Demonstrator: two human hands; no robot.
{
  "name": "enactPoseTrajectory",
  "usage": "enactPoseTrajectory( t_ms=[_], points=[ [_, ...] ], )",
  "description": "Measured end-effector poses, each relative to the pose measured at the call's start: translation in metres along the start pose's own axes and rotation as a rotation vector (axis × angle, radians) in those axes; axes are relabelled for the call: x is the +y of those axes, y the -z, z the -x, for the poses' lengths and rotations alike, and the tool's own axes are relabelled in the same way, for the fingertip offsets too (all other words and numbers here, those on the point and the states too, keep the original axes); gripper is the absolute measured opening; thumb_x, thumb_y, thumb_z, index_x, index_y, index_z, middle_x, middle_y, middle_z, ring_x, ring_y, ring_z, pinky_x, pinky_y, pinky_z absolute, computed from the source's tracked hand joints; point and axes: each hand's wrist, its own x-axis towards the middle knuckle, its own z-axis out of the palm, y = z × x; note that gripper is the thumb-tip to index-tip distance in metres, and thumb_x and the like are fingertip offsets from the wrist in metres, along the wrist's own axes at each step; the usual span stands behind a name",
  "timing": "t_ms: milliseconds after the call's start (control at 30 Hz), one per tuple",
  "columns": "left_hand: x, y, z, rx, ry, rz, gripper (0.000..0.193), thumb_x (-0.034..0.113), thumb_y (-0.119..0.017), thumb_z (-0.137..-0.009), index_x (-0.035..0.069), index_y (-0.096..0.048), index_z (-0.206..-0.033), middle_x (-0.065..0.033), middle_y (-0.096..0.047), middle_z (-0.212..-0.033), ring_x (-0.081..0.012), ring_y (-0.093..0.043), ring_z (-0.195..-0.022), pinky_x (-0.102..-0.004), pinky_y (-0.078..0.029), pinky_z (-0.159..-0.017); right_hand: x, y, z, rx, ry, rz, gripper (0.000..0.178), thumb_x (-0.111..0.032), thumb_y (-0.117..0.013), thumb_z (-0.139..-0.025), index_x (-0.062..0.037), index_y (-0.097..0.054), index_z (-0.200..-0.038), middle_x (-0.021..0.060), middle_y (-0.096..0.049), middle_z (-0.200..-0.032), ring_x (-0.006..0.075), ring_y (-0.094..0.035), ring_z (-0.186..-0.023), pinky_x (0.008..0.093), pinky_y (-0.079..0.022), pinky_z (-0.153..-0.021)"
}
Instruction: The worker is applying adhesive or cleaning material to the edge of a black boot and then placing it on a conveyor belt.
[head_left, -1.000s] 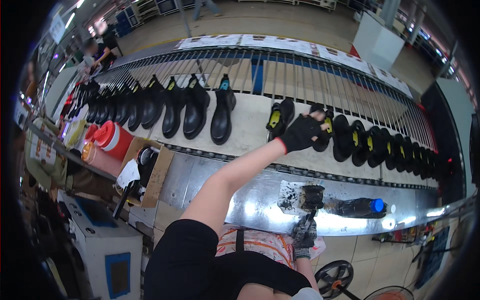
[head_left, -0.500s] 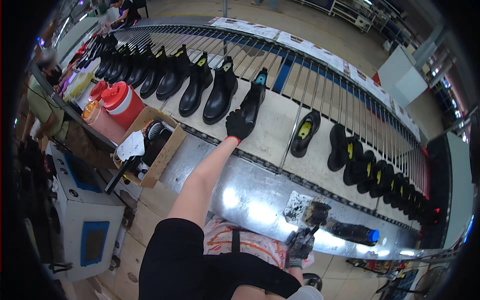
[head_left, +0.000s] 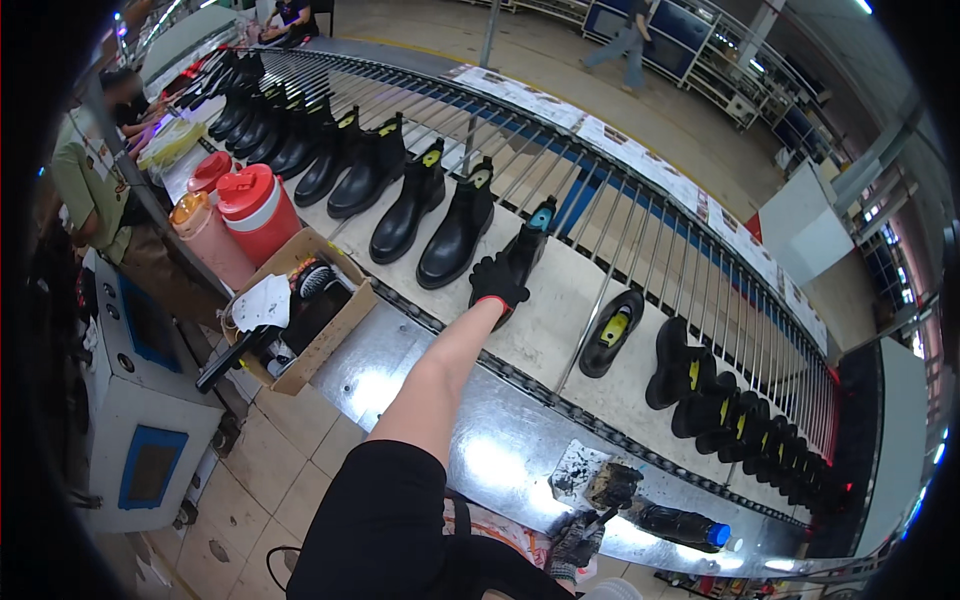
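Observation:
My left hand (head_left: 497,281), in a black glove with a red cuff, is closed over the front of a black ankle boot (head_left: 527,247) with a blue patch inside its top. The hand hides most of the boot's toe. To its left stands a similar boot (head_left: 458,235) with a yellow-green patch. Low in view my right hand (head_left: 574,543), in a dirty grey glove, grips a thin dark stick-like tool (head_left: 603,521); its tip is too small to make out. Close to that hand lies a black-stained sponge-like block (head_left: 613,485) on a smeared white sheet (head_left: 576,472).
Several boots line the pale conveyor (head_left: 540,340), and a low shoe (head_left: 612,334) lies right of my left hand. A dark bottle (head_left: 680,525) with a blue cap lies on the metal ledge (head_left: 400,350). Left are a cardboard box (head_left: 318,350) and a red jug (head_left: 258,215).
The view has turned, so the conveyor and boots sit lower in it. My left hand remains on the same boot, and my right hand still grips the tool. A walking person shows at the back.

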Motion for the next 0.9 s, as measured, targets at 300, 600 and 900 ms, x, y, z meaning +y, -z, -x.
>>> enactPoseTrajectory(
  t_ms=[300,600,900],
  points=[
    [-0.069,0.055,0.12,-0.168,-0.257,0.354,0.085,0.046,-0.077,-0.053,-0.002,-0.047,-0.117,-0.0254,-0.059,-0.106,-0.0411,-0.058,-0.099,-0.0456,-0.046,-0.086,0.002,-0.001,-0.005,0.021,-0.032,0.0,0.018,-0.009,-0.056,-0.088,-0.0095,-0.049,-0.104,0.0014,-0.051,-0.062,0.0099,-0.05,-0.047,0.0229,-0.041,-0.038],
    [-0.107,0.04,0.281,-0.147,-0.405,0.102,0.086,0.032,-0.077,-0.057,0.002,-0.039,-0.128,-0.019,-0.049,-0.103,-0.0339,-0.049,-0.093,-0.0462,-0.04,-0.079,-0.02,0.006,0.004,-0.09,0.002,0.132,0.017,-0.008,-0.058,-0.086,-0.0055,-0.052,-0.103,-0.0001,-0.048,-0.059,0.0083,-0.043,-0.042,0.0228,-0.038,-0.038],
    [-0.076,0.081,0.23,-0.268,-0.581,0.663,0.042,0.033,-0.04,-0.098,0.001,-0.052,-0.123,-0.0136,-0.058,-0.115,-0.0203,-0.055,-0.108,-0.0316,-0.04,-0.094,-0.036,0.029,0.035,-0.148,0.103,0.215,0.069,0.0,-0.051,-0.08,-0.0135,-0.024,-0.143,0.0073,-0.055,-0.085,0.0095,-0.046,-0.043,0.0218,-0.038,-0.036]
  ],
)
